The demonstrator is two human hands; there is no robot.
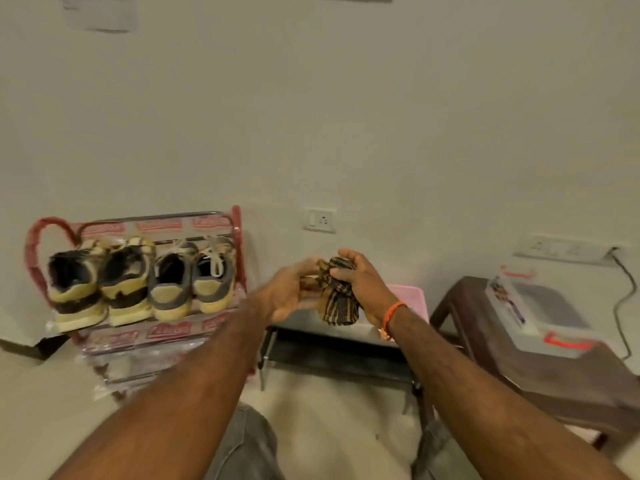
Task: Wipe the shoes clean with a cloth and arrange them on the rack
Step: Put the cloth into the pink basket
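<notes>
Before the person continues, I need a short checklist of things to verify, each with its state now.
1. Cloth held: ok, the right hand grips it and the left hand holds its other end.
2. Shoes on the rack: ok, four stand on the top shelf, heels outward.
3. Pairs together: ok, the dark pair is left of the grey pair.
4. Shoes clean: cannot tell, blurred.
5. More shoes waiting: cannot tell.

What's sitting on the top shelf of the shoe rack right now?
Four shoes stand heels out on the rack: a dark-and-yellow pair on the left, a grey-and-tan pair beside it. Their toes are hidden, and the lower shelves are blurred.
</notes>
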